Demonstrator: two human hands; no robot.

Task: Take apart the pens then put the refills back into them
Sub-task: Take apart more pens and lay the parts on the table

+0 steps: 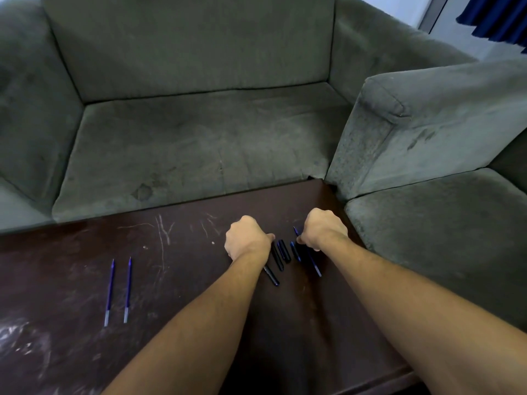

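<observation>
Pens lie in pieces (pixel 281 252) on the dark table (pixel 185 280) between both hands. The left hand (pixel 248 238) curls round a black barrel (pixel 271 277), and the right hand (pixel 325 232) pinches a blue refill (pixel 315 266). Two spare refills (pixel 127 289) sit well apart, leftward. One nudge from those knuckles and the loose barrels could roll away.

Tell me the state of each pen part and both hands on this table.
Two loose blue refills: out of pens, lying side by side on dark brown scratched table.
Short black pen pieces: separated, lying between hands.
Left hand: curled around long black pen barrel.
Right hand: pinching third blue refill.
</observation>
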